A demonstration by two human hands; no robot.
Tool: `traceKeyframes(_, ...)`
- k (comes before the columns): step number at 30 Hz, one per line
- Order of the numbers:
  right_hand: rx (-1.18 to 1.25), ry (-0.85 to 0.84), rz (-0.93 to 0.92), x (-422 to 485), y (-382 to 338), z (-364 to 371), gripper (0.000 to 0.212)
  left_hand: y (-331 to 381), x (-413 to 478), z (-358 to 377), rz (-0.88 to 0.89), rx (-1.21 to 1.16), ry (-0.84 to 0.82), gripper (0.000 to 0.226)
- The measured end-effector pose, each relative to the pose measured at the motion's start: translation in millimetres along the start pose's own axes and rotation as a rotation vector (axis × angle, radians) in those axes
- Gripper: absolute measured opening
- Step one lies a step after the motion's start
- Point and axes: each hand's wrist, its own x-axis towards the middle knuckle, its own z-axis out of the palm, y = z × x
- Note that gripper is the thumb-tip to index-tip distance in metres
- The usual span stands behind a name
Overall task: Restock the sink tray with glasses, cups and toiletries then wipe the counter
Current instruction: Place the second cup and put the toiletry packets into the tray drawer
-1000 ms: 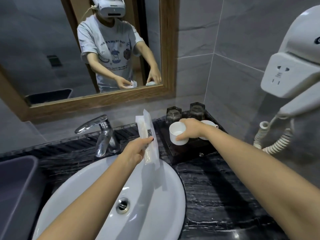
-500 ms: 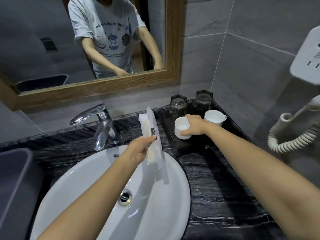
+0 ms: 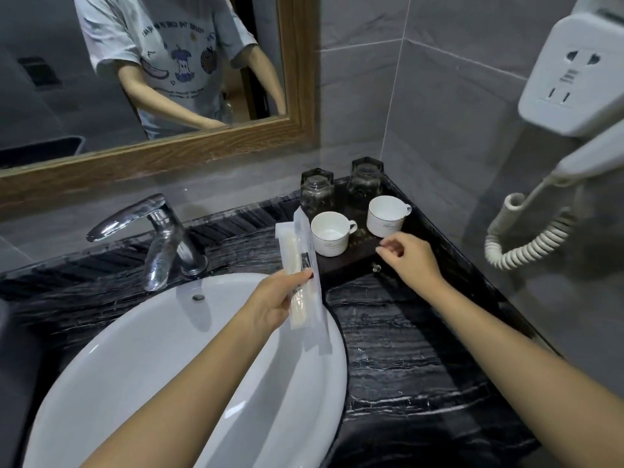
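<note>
Two hands are at work: the left hand [image 3: 270, 307] has its fingers clamped on the toiletry packets [image 3: 304, 275] above the sink [image 3: 141, 359], while the right hand [image 3: 410, 261] hovers empty, fingers loosely apart, at the tray [image 3: 351, 261]. Both cups [image 3: 329, 234] and both glasses [image 3: 315, 189] stand in the tray on the bench [image 3: 405, 349], so the toiletries seem next, likely laid in the tray's bare front strip.

Left hand [image 3: 275, 304] is gripping clear toiletry packets [image 3: 305, 265] over the sink [image 3: 141, 359] rim. Right hand [image 3: 410, 261] is hovering empty, fingers loosely curled, just above the dark tray [image 3: 354, 261] front edge. Two white cups [image 3: 329, 233] are standing upright on the tray, two inverted glasses [image 3: 315, 190] sitting behind them. Black marbled counter [image 3: 405, 349].
</note>
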Motion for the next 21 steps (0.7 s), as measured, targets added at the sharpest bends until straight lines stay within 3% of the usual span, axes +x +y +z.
traceKeyframes(5,-0.176,-0.094,0.155,0.1,29.8,15.6,0.031,-15.7,3.3,1.6,-0.031,-0.018,0.015,0.009)
traceKeyframes(21,0.001,-0.078,0.324,9.6,29.4,43.6,0.02,-30.4,10.2,11.9,-0.047,-0.025,0.026,0.008)
